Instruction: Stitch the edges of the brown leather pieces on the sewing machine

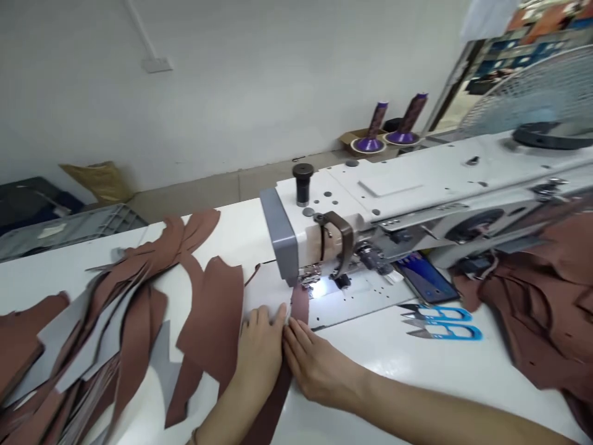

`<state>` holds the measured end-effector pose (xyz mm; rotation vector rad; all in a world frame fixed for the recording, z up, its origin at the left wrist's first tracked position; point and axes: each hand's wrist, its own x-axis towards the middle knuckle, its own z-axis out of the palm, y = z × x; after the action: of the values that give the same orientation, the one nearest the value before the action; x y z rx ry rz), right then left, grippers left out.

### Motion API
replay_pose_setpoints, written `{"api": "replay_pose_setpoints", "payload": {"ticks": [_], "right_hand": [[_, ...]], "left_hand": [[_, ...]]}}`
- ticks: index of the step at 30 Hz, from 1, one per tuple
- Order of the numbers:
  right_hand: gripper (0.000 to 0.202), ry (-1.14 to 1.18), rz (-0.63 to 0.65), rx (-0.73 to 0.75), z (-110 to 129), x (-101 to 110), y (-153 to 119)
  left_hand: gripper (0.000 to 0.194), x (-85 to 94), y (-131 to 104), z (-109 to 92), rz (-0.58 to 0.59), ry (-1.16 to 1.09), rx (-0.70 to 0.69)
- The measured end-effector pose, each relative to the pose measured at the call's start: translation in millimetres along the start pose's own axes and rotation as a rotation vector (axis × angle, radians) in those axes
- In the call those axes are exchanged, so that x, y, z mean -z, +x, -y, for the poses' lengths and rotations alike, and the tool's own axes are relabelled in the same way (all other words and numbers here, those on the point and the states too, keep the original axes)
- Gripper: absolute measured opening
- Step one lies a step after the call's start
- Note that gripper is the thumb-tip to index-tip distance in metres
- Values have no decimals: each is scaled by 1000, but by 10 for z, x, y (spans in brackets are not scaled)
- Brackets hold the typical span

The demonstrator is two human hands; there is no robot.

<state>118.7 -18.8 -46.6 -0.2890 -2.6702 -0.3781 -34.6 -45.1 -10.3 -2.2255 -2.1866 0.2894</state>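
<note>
A brown leather piece (300, 301) with a pale grey backing (266, 285) lies under the lit needle area of a white sewing machine (319, 213). My left hand (260, 337) holds the work down on the grey side, fingers bent and thumb at the seam edge. Against that thumb, my right hand (315, 364) grips the brown edge with its fingers pressed together. The brown material continues below my hands toward the table's front. What lies directly beneath my fingertips is hidden.
Cut brown and grey leather pieces (139, 309) are heaped on the left. Blue thread snips (445, 332), a phone (426, 278) and more brown pieces (546, 309) lie on the right. Thread cones (376, 123) and a fan (532, 93) stand behind the machine; a grey crate (92, 222) is at left.
</note>
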Motion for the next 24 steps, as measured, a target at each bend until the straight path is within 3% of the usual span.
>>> {"api": "replay_pose_setpoints", "payload": {"ticks": [7, 10, 15, 19, 24], "right_hand": [[38, 81, -162, -68, 78, -99, -179], [38, 13, -157, -147, 9, -119, -205], [34, -51, -64, -47, 42, 1, -175], [30, -130, -81, -17, 59, 1, -124], [29, -151, -116, -25, 30, 25, -125]], "left_hand": [[46, -85, 204, -96, -114, 24, -42], [45, -79, 200, -128, -106, -52, -43], [39, -18, 158, -117, -39, -224, 9], [39, -48, 213, -101, 36, -169, 8], [37, 0, 246, -188, 42, -101, 58]]}}
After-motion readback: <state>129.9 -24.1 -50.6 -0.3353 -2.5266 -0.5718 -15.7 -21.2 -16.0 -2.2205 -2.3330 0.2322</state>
